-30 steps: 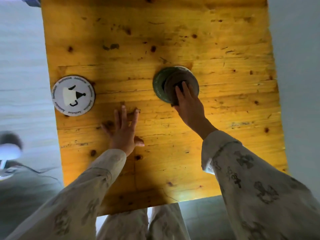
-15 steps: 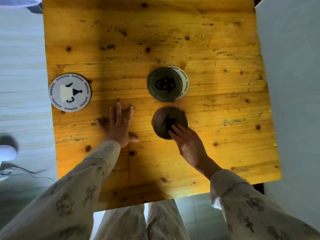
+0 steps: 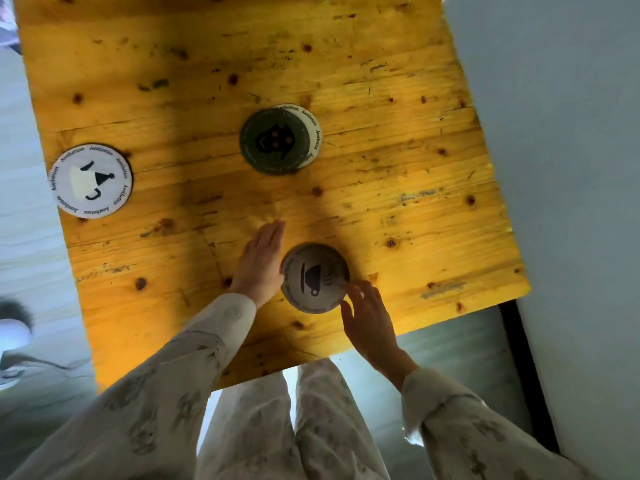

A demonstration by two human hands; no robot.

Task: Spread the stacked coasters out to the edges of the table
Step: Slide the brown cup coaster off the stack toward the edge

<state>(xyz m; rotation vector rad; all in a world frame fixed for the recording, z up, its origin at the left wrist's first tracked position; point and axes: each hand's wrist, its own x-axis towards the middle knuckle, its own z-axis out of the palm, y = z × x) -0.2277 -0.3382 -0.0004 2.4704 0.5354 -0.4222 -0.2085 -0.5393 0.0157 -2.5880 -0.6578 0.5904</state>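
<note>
Yellow wood bench (image 3: pixel 398 174), knots and scratches, grey floor (image 3: pixel 27 237) around. Both grips (image 3: pixel 261 263) (image 3: pixel 369 323) open, flat, beside coaster (image 3: pixel 314 278).

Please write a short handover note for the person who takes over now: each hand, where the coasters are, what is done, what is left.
Left hand: open, flat on the table, touching the cup coaster at its left side.
Right hand: open, fingertips at that coaster's right rim.
White coaster: at the left edge, done.
Cup coaster: near the front edge, almost placed.
Left: green coaster lies on another white one in the middle; both must go to the edges.
</note>
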